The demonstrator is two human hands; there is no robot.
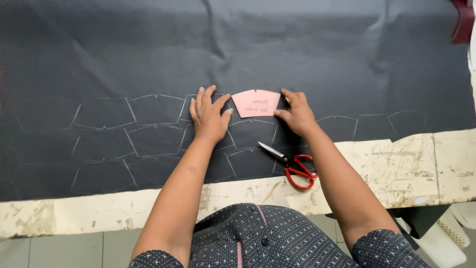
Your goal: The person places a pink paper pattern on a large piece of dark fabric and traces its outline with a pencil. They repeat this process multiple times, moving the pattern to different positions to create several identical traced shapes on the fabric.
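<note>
One pink, fan-shaped paper pattern piece (256,102) lies flat on one large dark grey cloth (297,49) spread over a worn, paint-chipped white table (396,168). Left hand (208,116) open, palm down on the cloth, thumb touching the pattern's left edge. Right hand (296,114) curled, fingertips pressing the pattern's right edge. One pair of red-handled scissors (290,164) lies near the right wrist. Many chalk outlines (104,113) drawn in rows; count unclear.

The cloth (297,49) was dark grey, marked with rows of white chalk outlines (104,113). The paper pattern piece (256,103) was pale pink. The scissors (292,166) had red handles and silver blades. The desk (396,168) was cream with worn, scratched patches. The shirt (258,238) was dark with small white dots and a pink stripe
</note>
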